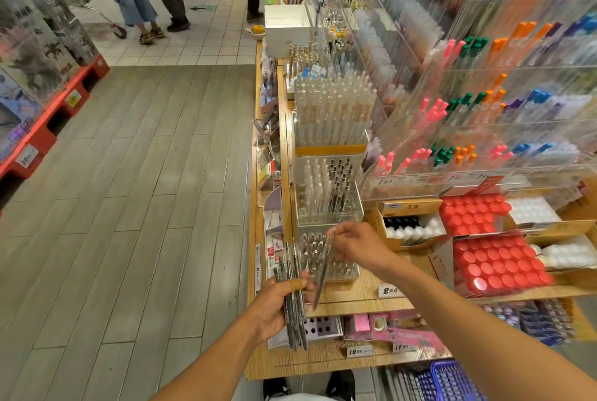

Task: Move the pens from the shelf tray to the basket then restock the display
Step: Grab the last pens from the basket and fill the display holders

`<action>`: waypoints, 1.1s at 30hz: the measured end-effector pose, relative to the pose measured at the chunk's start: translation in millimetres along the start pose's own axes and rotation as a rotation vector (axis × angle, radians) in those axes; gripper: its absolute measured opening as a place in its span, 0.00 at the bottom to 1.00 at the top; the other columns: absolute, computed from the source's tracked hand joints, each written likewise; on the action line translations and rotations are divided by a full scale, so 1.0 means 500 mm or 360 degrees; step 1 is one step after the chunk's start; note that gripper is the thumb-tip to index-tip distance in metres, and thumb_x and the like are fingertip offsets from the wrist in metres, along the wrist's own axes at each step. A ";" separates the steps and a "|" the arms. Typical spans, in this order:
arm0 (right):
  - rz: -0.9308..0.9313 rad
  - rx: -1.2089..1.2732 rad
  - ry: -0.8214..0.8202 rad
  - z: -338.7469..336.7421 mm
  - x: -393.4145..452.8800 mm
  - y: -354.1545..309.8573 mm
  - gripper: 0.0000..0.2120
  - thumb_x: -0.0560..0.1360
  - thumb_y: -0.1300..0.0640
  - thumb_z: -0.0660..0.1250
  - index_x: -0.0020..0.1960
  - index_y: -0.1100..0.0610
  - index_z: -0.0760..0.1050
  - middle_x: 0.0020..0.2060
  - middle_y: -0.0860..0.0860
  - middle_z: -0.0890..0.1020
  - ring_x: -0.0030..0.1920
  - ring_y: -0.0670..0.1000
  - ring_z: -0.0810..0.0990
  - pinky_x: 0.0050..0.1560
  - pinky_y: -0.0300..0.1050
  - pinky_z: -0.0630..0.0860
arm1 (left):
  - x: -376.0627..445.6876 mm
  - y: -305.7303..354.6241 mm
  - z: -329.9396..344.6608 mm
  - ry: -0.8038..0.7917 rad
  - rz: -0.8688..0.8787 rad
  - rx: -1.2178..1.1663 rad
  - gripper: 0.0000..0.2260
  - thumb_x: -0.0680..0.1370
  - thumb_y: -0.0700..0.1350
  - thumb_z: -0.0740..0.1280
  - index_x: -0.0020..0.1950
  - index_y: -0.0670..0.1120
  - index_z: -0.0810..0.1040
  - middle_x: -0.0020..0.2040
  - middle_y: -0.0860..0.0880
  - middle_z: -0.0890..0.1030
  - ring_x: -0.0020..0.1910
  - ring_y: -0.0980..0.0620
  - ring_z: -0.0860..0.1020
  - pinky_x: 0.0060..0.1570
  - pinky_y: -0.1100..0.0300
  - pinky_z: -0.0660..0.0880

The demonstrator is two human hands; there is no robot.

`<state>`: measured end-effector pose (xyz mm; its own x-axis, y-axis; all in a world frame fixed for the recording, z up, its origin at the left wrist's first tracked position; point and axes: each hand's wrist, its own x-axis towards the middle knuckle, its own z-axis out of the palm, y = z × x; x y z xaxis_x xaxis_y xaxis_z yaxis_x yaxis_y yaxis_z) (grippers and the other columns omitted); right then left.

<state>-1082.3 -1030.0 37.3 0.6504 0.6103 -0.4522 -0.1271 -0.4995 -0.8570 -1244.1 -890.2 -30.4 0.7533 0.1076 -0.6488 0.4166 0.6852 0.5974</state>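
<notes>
Right hand pinches one pen at twelve o'clock above the clear tray, best lifted straight into the left hand, which clasps a bundle of pens.

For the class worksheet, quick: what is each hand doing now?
Left hand: grips a bundle of pens.
Right hand: pinches a single pen.

Bare shelf lay open before the tray. Taller pen racks blocked behind it, red-capped boxes crowded its right.
</notes>
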 end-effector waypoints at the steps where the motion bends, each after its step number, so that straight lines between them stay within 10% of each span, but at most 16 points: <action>1: -0.0065 -0.0040 0.0061 -0.018 -0.005 0.005 0.03 0.78 0.60 0.66 0.49 0.57 0.79 0.38 0.50 0.83 0.34 0.45 0.80 0.35 0.39 0.78 | 0.000 -0.002 -0.002 0.0006 -0.0008 0.0004 0.20 0.69 0.36 0.73 0.60 0.33 0.78 0.46 0.37 0.83 0.39 0.43 0.82 0.38 0.53 0.82; 10: -0.0512 -0.0721 0.0372 -0.109 -0.035 0.095 0.04 0.76 0.55 0.70 0.46 0.47 0.77 0.34 0.39 0.80 0.37 0.36 0.79 0.36 0.28 0.71 | 0.002 -0.031 0.003 0.0009 -0.0084 0.0083 0.21 0.67 0.34 0.74 0.60 0.37 0.80 0.42 0.38 0.83 0.38 0.44 0.80 0.39 0.53 0.80; 18: -0.0576 -0.0979 0.0373 -0.109 -0.033 0.123 0.06 0.78 0.54 0.68 0.47 0.57 0.75 0.38 0.49 0.83 0.39 0.49 0.81 0.40 0.52 0.79 | 0.001 -0.039 0.011 -0.0010 -0.0118 0.0134 0.22 0.67 0.35 0.74 0.61 0.38 0.78 0.44 0.38 0.84 0.39 0.45 0.81 0.36 0.54 0.81; 26: -0.0666 -0.1350 0.0185 -0.101 -0.026 0.144 0.05 0.78 0.50 0.67 0.49 0.51 0.78 0.40 0.37 0.77 0.40 0.39 0.77 0.38 0.28 0.67 | -0.005 -0.046 0.016 -0.0003 -0.0147 0.0191 0.27 0.66 0.36 0.75 0.64 0.38 0.73 0.48 0.37 0.85 0.41 0.45 0.83 0.42 0.51 0.82; 33: -0.0613 -0.1555 0.0256 -0.072 -0.009 0.149 0.11 0.80 0.49 0.63 0.58 0.51 0.79 0.52 0.45 0.80 0.50 0.46 0.79 0.51 0.38 0.74 | -0.014 -0.051 0.014 -0.0006 -0.0160 0.0224 0.30 0.66 0.37 0.76 0.65 0.37 0.70 0.53 0.35 0.84 0.42 0.44 0.83 0.42 0.50 0.82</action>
<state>-1068.0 -1092.0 -15.7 0.6192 0.7796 -0.0936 0.7186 -0.6107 -0.3327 -1256.4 -913.7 -37.7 0.7061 0.0407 -0.7070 0.5569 0.5847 0.5899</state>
